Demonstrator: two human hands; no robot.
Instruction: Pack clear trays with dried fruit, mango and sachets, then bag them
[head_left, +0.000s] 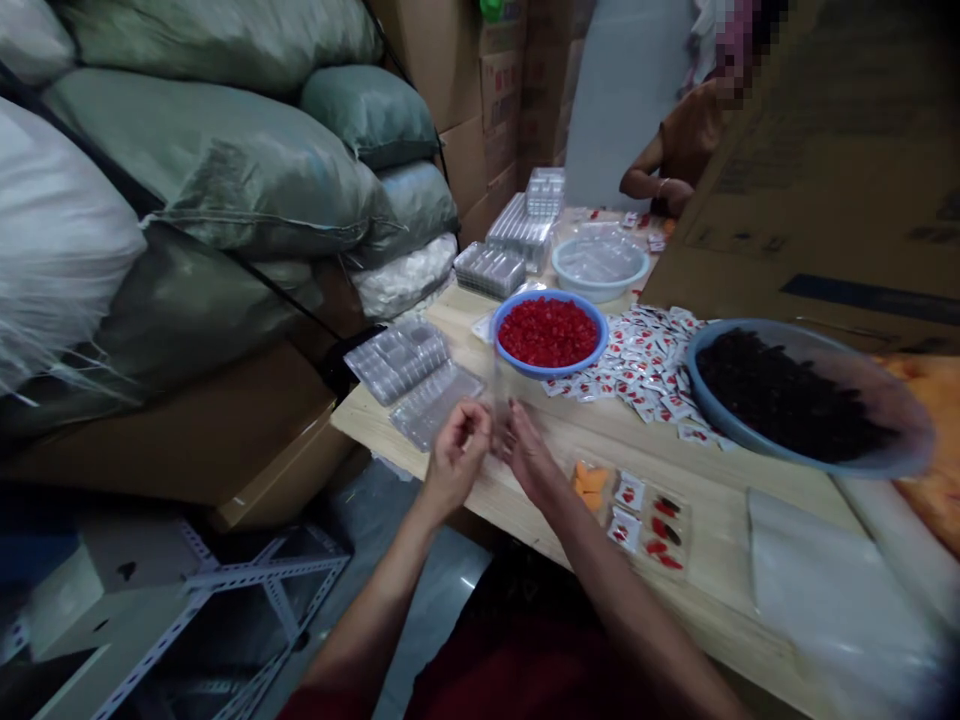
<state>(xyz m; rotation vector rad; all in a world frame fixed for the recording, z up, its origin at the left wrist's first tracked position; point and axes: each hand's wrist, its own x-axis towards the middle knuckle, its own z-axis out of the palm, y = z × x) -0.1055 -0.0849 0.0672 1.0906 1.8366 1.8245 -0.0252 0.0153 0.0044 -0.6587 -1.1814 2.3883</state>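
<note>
My left hand [459, 450] is closed, its thumb and fingertips pinched at a clear plastic tray [497, 385]. The tray stands nearly edge-on between my hands, so its shape is hard to make out. My right hand [531, 455] grips the tray's other side with straighter fingers. Left of my hands lie stacked clear blister trays [401, 355] and an open clear tray [435, 402]. A filled tray [634, 515] rests beside my right forearm, with orange pieces, white printed sachets, and red and dark pieces in its compartments.
A blue basin [602, 332] of red pieces, a pile of white sachets [645, 350] and a larger basin [694, 385] of dark pieces stand beyond. Farther back are a pale basin [600, 292] and tray stacks [517, 230]. Sacks [217, 170] rise left; a person [675, 150] sits opposite.
</note>
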